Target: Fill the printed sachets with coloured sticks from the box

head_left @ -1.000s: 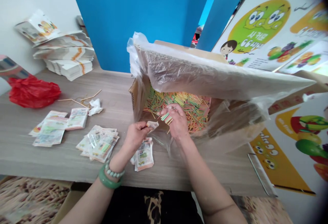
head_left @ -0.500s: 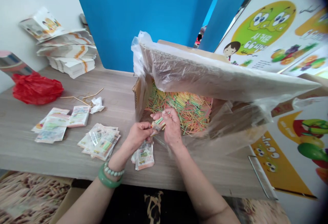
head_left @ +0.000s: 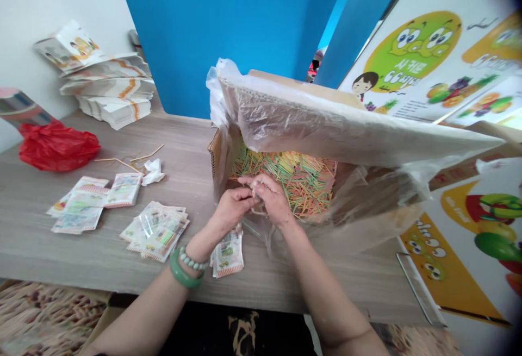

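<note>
My left hand [head_left: 233, 205] and my right hand [head_left: 272, 198] meet at the front edge of an open cardboard box [head_left: 213, 152]. Both are closed, fingertips together, on a small plastic packet that my fingers almost wholly hide. Inside the box lies a heap of short, thin coloured sticks [head_left: 304, 182] in green, yellow, orange and pink. A clear plastic liner [head_left: 285, 127] hangs over the box's walls. Just below my left hand, printed packets [head_left: 228, 255] rest on the table. A pile of filled packets [head_left: 157, 231] lies left of my left wrist.
More packets [head_left: 85, 204] lie farther left on the wooden table [head_left: 179, 149]. Behind them are a red plastic bag [head_left: 59, 147], a crumpled tissue [head_left: 153, 172] and stacked flat cartons [head_left: 112, 92]. A blue panel [head_left: 244, 19] stands behind; printed cartons [head_left: 408, 68] stand at right.
My fingers have drawn together over the packet, covering the coloured sticks that showed in it before. My left hand has shifted slightly right, and the view has tilted a little upward.
</note>
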A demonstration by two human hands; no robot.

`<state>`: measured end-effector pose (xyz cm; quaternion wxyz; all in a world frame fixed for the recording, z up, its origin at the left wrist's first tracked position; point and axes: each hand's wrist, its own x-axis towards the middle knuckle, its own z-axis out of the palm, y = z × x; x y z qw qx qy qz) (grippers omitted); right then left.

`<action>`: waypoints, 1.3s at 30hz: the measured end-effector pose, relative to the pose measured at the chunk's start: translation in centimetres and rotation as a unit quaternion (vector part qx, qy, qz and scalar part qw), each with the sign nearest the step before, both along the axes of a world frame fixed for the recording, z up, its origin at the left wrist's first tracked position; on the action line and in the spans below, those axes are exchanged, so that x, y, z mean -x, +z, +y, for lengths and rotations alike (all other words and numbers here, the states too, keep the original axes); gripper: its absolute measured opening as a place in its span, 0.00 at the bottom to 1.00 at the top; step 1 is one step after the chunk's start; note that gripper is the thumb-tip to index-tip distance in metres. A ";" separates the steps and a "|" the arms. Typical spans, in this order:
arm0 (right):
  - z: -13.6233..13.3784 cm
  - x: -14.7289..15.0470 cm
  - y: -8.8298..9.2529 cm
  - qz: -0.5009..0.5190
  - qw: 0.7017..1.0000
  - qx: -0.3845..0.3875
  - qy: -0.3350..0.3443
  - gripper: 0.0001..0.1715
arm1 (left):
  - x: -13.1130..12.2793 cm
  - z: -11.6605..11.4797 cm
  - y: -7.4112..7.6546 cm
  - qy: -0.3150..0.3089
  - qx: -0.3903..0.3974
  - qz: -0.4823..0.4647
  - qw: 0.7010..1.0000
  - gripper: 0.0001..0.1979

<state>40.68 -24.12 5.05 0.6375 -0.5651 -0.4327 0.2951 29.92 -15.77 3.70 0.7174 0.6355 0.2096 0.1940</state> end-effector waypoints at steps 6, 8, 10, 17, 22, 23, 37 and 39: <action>-0.8 -5.2 0.4 -0.103 0.991 0.051 -0.066 0.18 | -4.2 1.6 -1.2 0.017 0.145 -0.059 0.988 0.16; -1.5 -5.9 -0.1 -0.091 0.986 0.056 -0.131 0.20 | -4.8 2.0 -1.5 0.006 0.185 -0.063 0.981 0.19; -2.0 -5.7 -1.1 -0.094 0.981 0.091 -0.144 0.17 | -4.8 2.0 -1.6 0.004 0.196 -0.080 0.977 0.19; -2.3 -2.3 -2.9 -0.029 0.980 0.093 -0.171 0.11 | -2.8 0.1 -0.3 -0.012 0.208 -0.085 0.974 0.22; -2.6 1.2 -2.9 -0.035 0.990 0.115 -0.068 0.11 | 2.2 -0.9 0.4 0.042 0.083 -0.059 0.994 0.18; -2.7 1.9 -3.0 -0.050 0.990 0.127 -0.040 0.10 | 3.7 -0.7 0.6 0.053 0.045 -0.051 0.996 0.16; -4.4 9.5 -3.6 -0.385 0.792 0.474 -0.013 0.17 | 15.9 3.6 -1.9 0.248 -0.045 0.060 0.966 0.09; -4.4 9.5 -4.0 -0.364 0.802 0.474 -0.016 0.17 | 16.7 3.2 -0.6 0.243 -0.019 0.013 0.970 0.05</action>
